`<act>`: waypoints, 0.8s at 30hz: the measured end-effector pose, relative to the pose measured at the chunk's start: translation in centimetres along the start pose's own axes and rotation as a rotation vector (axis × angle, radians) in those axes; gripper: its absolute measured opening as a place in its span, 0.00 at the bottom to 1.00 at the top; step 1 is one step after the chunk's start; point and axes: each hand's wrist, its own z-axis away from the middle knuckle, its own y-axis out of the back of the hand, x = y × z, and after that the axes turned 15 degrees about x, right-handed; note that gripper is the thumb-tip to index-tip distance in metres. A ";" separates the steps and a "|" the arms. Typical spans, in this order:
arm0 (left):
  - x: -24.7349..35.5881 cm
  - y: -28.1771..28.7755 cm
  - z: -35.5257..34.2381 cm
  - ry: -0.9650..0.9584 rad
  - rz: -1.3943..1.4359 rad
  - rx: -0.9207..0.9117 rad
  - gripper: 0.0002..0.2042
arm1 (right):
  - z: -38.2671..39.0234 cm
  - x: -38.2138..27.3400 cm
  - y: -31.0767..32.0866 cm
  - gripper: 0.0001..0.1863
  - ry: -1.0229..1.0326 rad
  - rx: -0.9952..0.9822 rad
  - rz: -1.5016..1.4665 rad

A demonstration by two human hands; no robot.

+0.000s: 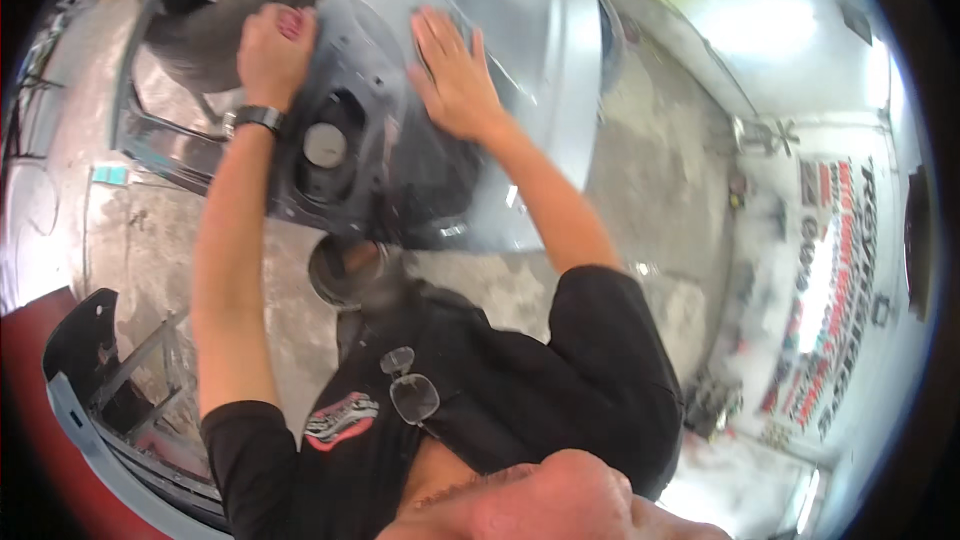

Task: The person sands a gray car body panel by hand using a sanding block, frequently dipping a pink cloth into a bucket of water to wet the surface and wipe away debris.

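Note:
A grey-silver car body panel (545, 50), glossy with dark patches, spans the upper middle. My right hand (455, 75) lies flat on it, fingers stretched out. A thin dark edge shows beside the palm, and I cannot make out what it is. My left hand (275, 55) is closed at the panel's left edge, next to the window frame. A reddish-pink patch shows at its knuckles or fingers; what the fingers hold is hidden. Between my forearms, the panel has a dark round recess (345, 115) with a pale disc (324, 146) in it.
Below the panel stands a round container (345, 270). A grey seat or liner (230, 30) shows through the body opening at upper left. Car bumper parts (110, 420) lie at lower left. Concrete floor (660, 160) runs right to a wall with a printed banner (815, 290).

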 end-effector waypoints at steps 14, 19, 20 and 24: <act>1.8 0.0 -0.2 -0.166 0.031 0.098 0.21 | 2.8 -0.3 1.0 0.37 -0.244 0.227 -0.013; 2.0 0.9 -0.4 -0.406 0.046 0.092 0.14 | 18.0 4.4 3.9 0.38 -0.597 0.310 -0.015; 2.8 0.9 -0.3 -0.439 0.025 0.065 0.15 | 21.7 3.8 3.9 0.38 -0.578 0.289 0.024; 6.2 3.3 -0.8 -0.474 0.134 -0.062 0.11 | 29.0 -0.4 3.7 0.38 -0.564 0.246 -0.030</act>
